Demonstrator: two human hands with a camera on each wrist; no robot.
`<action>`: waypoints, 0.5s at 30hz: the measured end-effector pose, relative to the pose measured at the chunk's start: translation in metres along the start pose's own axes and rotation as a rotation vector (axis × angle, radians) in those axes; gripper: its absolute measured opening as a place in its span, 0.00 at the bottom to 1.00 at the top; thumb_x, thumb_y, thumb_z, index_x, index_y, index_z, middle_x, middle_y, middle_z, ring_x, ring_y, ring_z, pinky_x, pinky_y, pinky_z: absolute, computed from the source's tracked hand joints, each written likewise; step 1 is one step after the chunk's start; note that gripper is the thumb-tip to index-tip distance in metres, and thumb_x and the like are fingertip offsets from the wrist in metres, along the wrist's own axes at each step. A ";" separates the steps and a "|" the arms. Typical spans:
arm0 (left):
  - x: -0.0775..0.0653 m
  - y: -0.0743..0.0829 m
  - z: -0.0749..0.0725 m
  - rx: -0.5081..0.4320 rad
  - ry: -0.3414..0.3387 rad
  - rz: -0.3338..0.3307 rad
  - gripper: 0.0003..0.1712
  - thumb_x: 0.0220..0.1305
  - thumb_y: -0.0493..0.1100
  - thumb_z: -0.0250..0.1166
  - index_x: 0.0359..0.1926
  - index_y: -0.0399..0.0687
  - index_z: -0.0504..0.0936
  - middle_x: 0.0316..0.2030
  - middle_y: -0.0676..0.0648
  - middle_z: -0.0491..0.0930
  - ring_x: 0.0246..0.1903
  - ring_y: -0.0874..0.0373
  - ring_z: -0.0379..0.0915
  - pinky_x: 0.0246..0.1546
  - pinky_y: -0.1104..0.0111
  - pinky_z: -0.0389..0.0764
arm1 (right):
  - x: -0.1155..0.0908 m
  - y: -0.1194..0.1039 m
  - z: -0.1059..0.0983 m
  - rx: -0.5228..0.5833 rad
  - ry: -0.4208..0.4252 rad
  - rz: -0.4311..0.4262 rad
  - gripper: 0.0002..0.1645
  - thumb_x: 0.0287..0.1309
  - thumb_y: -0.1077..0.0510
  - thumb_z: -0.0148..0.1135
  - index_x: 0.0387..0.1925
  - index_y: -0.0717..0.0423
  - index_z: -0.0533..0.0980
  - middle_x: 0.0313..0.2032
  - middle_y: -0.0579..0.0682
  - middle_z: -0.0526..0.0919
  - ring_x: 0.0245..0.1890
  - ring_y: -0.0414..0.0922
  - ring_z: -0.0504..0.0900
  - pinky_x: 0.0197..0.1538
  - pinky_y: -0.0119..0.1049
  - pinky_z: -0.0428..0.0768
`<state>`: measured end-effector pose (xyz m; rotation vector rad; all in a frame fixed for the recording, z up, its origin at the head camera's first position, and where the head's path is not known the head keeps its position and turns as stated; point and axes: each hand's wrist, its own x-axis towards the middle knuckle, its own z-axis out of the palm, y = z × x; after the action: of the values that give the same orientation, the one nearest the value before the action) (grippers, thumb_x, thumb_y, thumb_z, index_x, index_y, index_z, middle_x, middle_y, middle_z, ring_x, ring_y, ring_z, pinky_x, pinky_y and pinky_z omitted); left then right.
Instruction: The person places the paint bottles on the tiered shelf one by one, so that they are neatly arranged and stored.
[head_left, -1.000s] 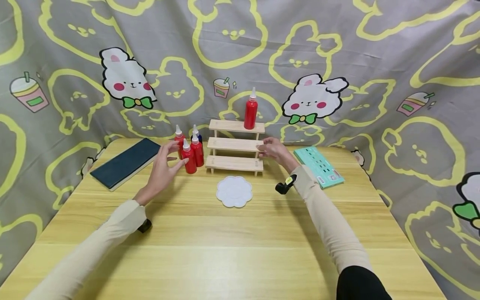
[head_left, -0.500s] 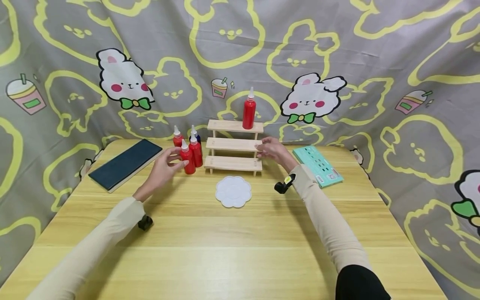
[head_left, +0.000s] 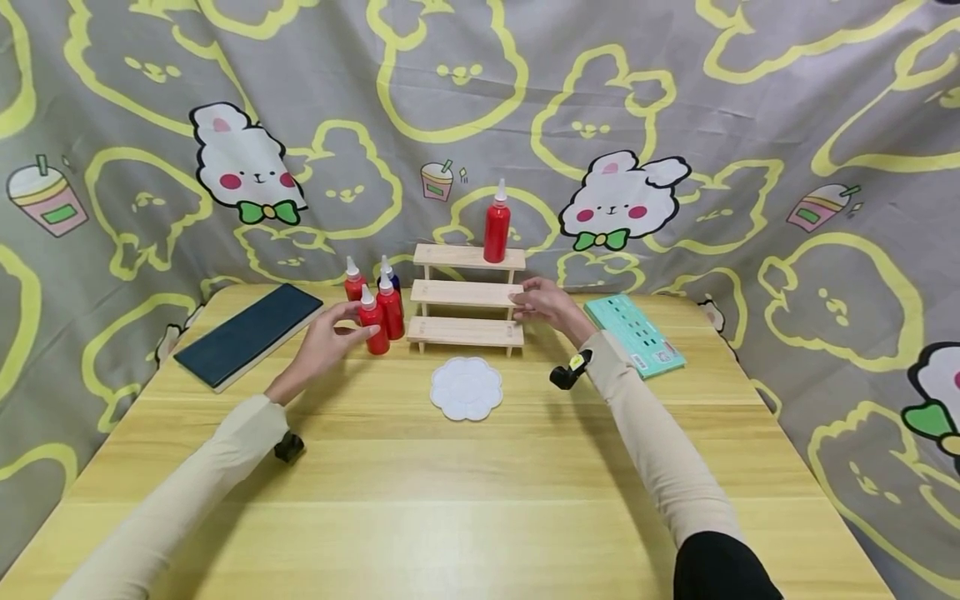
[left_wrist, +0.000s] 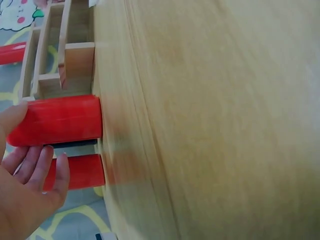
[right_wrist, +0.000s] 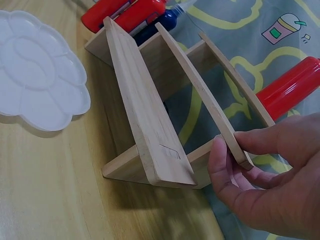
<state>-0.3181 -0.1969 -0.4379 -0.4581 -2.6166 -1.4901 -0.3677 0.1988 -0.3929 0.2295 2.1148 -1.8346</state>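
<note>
In the head view my left hand [head_left: 324,343] holds the front red squeeze bottle [head_left: 373,327], thumb on one side and fingers on the other. The left wrist view shows that bottle [left_wrist: 60,119] with its base at the tabletop. Close behind it stand another red bottle [head_left: 392,315], a third red one [head_left: 354,287] and a dark blue one [head_left: 394,283], all with white nozzles. My right hand [head_left: 553,308] pinches the right end of the middle step of a three-tier wooden stand [head_left: 465,293], thumb above and fingers below [right_wrist: 245,160]. One red bottle [head_left: 497,233] stands on its top step.
A white flower-shaped palette [head_left: 467,390] lies in front of the stand. On the left is a dark flat book-like block [head_left: 251,335]; a mint-green box [head_left: 633,333] lies on the right. A patterned curtain [head_left: 480,100] hangs behind the table.
My left fingers have come in from beside the front red bottle and now hold it. The right hand keeps its grip on the stand. The head view has shifted slightly.
</note>
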 end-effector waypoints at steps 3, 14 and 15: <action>-0.003 0.001 0.000 -0.007 0.016 0.012 0.33 0.70 0.44 0.72 0.69 0.35 0.74 0.60 0.34 0.78 0.60 0.40 0.74 0.49 0.84 0.75 | 0.000 0.000 -0.001 0.005 -0.007 0.001 0.36 0.73 0.65 0.61 0.74 0.67 0.55 0.47 0.54 0.73 0.30 0.41 0.81 0.52 0.33 0.87; -0.011 0.043 -0.011 -0.067 0.109 0.103 0.28 0.66 0.46 0.75 0.63 0.42 0.79 0.58 0.40 0.84 0.55 0.52 0.80 0.49 0.83 0.79 | -0.001 -0.002 -0.001 -0.007 -0.018 0.009 0.38 0.73 0.65 0.61 0.75 0.67 0.55 0.49 0.55 0.73 0.31 0.41 0.83 0.51 0.33 0.87; -0.010 0.049 -0.012 -0.061 0.112 0.116 0.28 0.66 0.46 0.75 0.64 0.42 0.79 0.57 0.40 0.84 0.53 0.54 0.80 0.49 0.83 0.79 | -0.001 -0.001 -0.001 -0.007 -0.017 0.008 0.38 0.73 0.65 0.61 0.75 0.67 0.55 0.49 0.55 0.73 0.31 0.41 0.83 0.50 0.32 0.87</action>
<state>-0.2948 -0.1859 -0.3938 -0.5073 -2.4229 -1.5155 -0.3673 0.2001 -0.3910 0.2198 2.1057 -1.8179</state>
